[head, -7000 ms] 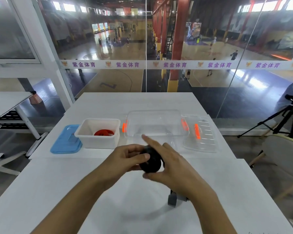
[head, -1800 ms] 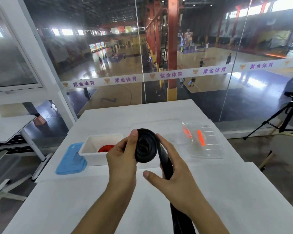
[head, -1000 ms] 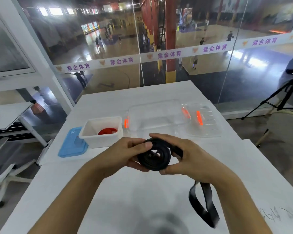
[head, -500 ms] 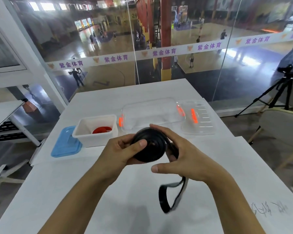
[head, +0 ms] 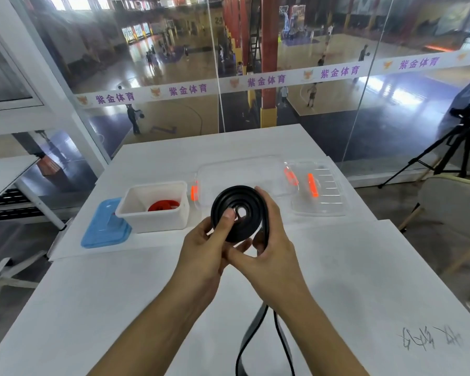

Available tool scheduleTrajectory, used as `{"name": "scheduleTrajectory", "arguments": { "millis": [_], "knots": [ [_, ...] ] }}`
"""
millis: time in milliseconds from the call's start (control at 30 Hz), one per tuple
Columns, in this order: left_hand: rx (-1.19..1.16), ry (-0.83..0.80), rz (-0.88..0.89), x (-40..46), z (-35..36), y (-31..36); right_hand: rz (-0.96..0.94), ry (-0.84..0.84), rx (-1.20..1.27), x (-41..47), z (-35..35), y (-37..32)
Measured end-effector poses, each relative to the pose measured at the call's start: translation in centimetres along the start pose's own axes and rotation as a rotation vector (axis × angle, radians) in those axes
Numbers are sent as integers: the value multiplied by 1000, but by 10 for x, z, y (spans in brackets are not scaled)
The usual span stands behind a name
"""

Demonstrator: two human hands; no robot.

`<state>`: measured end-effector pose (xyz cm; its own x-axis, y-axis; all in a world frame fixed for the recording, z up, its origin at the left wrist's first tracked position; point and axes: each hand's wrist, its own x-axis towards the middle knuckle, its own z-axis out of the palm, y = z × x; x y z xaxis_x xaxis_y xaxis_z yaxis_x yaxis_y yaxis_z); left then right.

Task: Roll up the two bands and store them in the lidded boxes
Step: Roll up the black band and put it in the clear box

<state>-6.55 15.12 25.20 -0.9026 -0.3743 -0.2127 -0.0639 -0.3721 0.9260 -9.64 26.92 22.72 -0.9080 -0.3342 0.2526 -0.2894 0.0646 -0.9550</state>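
Note:
Both my hands hold a black band (head: 238, 213) wound into a coil, held upright above the white table (head: 350, 280). My left hand (head: 204, 248) pinches the coil, thumb pressed near its centre hole. My right hand (head: 266, 240) cups its right rim. The band's loose tail (head: 255, 340) hangs in a loop under my right wrist. A rolled red band (head: 163, 205) lies inside the white box (head: 154, 222). Behind the coil stands a clear box (head: 228, 172) with orange clips.
A blue lid (head: 103, 226) lies left of the white box. A clear lid (head: 319, 194) with orange clips lies right of the clear box. A glass wall rises behind the table. A tripod (head: 445, 147) and a chair (head: 451, 207) stand at the right.
The coil has been tipped upright so that its face points at me. The hanging tail has swung lower, under my right wrist.

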Motion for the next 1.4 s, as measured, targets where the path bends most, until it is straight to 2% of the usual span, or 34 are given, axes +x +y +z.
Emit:
{"name": "scheduleTrajectory", "arguments": {
  "millis": [100,167,267,400,500,600,733,867,1033,1133,1267,1400],
  "knots": [
    [102,-44,-61,-3,-6,-7,38,42,-94,-3,3,1],
    [145,-64,-105,-2,-15,-6,45,13,-164,-3,-1,3],
    [194,-114,-155,2,-32,1,48,-158,-201,3,-18,4],
    [341,-269,-61,8,-46,18,15,-478,-183,11,-37,0],
    [539,-378,-41,10,-45,27,8,-588,-172,13,-39,-1],
    [684,-377,-2,12,-41,30,17,-635,-177,12,-38,0],
    [647,-248,149,10,-36,22,37,-565,-156,12,-40,4],
    [425,-19,283,13,-26,17,96,-482,-218,15,-48,4],
    [324,202,361,16,-9,15,79,-342,-205,11,-34,4],
    [220,299,344,18,1,11,32,-192,-183,7,-15,10],
    [261,307,293,16,13,1,2,-18,-55,4,5,14],
    [404,145,178,13,7,-9,9,12,-33,9,-8,14]
  ]
}}
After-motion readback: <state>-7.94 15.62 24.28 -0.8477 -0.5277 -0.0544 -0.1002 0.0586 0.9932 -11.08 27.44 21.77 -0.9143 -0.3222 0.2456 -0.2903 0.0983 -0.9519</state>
